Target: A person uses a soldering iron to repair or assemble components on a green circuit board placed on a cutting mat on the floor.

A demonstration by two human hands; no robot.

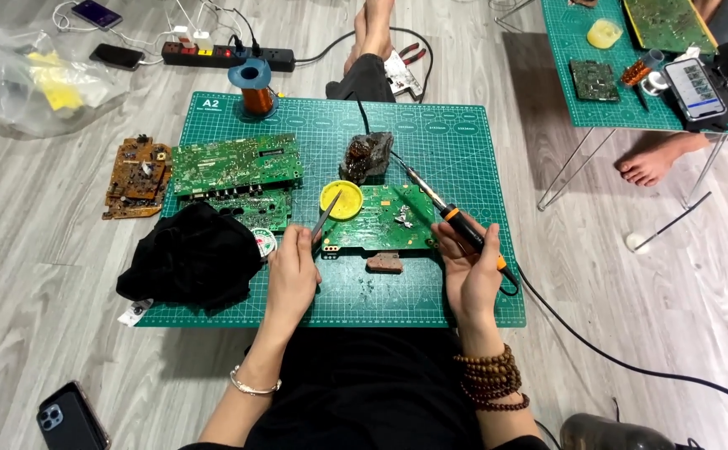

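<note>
Green mat (464,150) | right grip (471,265) grasps soldering iron (439,206) | left grip (291,265) apparently pinches tweezers (326,218)

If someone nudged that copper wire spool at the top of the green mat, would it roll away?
Probably not: the copper wire spool stands upright on a wide blue flange, so it would likely slide. Tipped sideways, its round flanges could roll. Tightly wound wire suggests it is fairly heavy for its size.

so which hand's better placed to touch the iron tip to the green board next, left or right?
Right, probably. The right hand already grips the soldering iron, its tip angled over the green circuit board. The left hand holds tweezers pointing at the yellow tin.
</note>
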